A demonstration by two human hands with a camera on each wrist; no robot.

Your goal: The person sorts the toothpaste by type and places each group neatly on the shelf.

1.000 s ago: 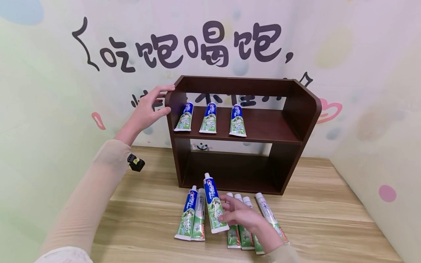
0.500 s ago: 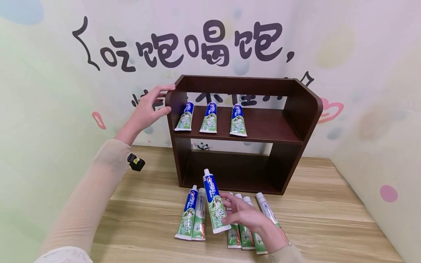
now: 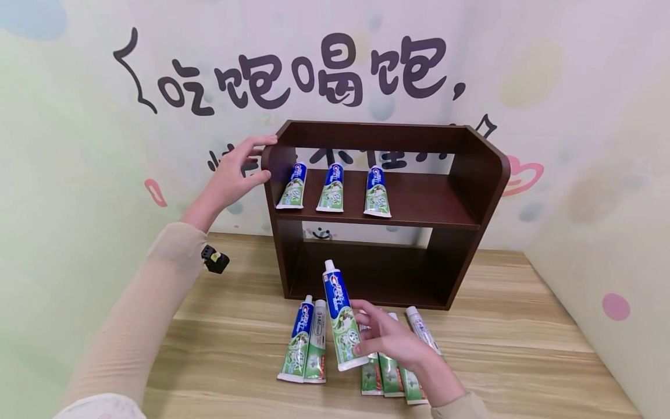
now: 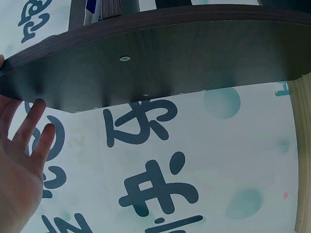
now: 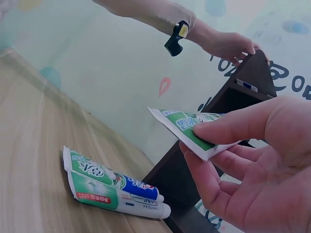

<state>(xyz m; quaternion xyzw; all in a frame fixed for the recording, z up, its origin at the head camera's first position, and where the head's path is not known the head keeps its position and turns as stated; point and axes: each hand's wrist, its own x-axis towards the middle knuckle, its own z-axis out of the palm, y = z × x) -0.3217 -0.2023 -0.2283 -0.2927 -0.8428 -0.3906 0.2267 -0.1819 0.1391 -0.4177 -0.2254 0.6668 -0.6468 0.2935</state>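
My right hand (image 3: pixel 389 340) pinches the lower end of a blue-and-green toothpaste tube (image 3: pixel 342 317), thumb on its face. The tube hangs cap up before the dark brown shelf (image 3: pixel 387 227). In the right wrist view, its flat white end (image 5: pixel 180 133) points toward the camera. My left hand (image 3: pixel 238 174) touches the shelf's upper left side, thumb on the front edge and fingers at the top. The left wrist view has its fingers (image 4: pixel 36 121) against the side panel (image 4: pixel 160 68). Three matching tubes (image 3: pixel 331 189) lean in a row on the upper tier.
On the wooden table (image 3: pixel 225 349), a blue-and-green tube (image 3: pixel 298 343) lies beside a silver-and-green one (image 3: pixel 316 349). Several silver-and-green tubes (image 3: pixel 389 372) lie to the right, partly hidden by the right hand. A patterned wall (image 3: pixel 335 58) stands behind the shelf.
My right hand has raised the held toothpaste tube slightly, its cap now higher against the lower tier. The left hand has stayed at the shelf's side.
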